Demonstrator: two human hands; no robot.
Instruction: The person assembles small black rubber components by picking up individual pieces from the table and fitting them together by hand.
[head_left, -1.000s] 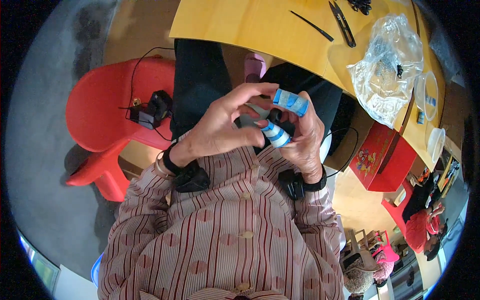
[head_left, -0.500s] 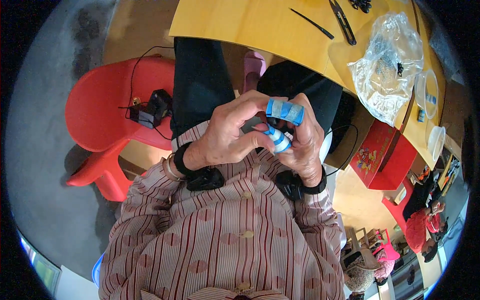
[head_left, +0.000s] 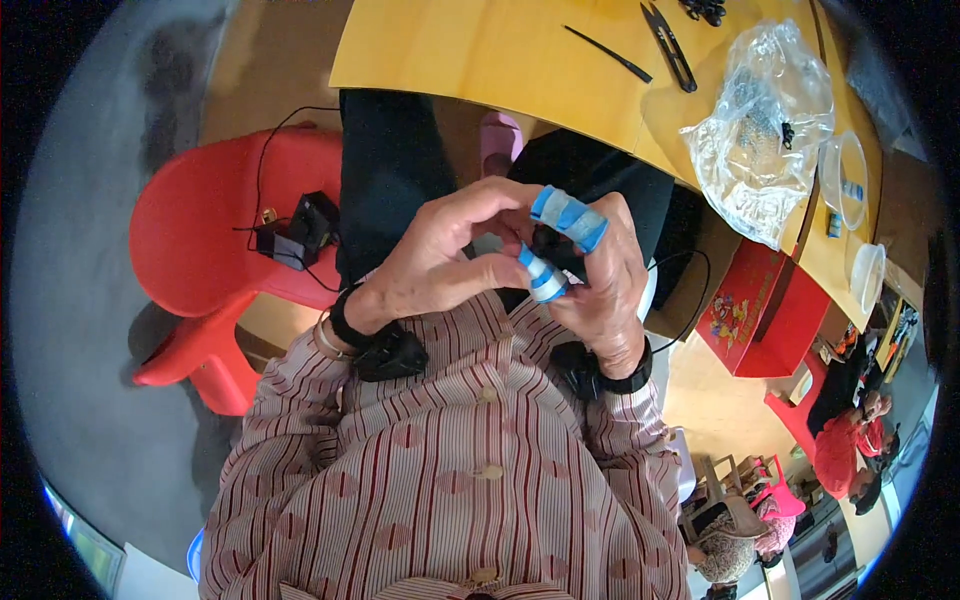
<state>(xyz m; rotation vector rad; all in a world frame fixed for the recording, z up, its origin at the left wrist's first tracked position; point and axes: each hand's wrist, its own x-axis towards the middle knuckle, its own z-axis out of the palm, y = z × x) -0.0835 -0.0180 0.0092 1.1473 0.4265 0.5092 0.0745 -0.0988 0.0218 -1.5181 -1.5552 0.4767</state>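
Close together above my lap, both hands are curled with their fingertips meeting. My left hand point(head_left: 435, 255) has its thumb and fingers bent inward, the tips pressed near the right hand's fingers. Blue-and-white tape point(head_left: 568, 218) wraps the index finger of my right hand point(head_left: 615, 285), and a similar wrap point(head_left: 543, 276) covers its thumb. Between the fingers shows a small dark thing point(head_left: 549, 242), mostly hidden and too small to name. Both hands appear closed around it.
On the yellow table point(head_left: 450, 50) lie black thread snips point(head_left: 668, 50), a thin black pointed tool point(head_left: 608, 53) and a clear plastic bag point(head_left: 760, 130) of small pieces. Clear round tubs point(head_left: 868, 278) stand rightward. A red chair point(head_left: 215, 215) holds a black device point(head_left: 312, 225). A red box point(head_left: 765, 310) stands right.
My left thumb and fingertips have shifted slightly against the right hand's taped fingers. The right thumb sits a little further left. The whole view has moved slightly.
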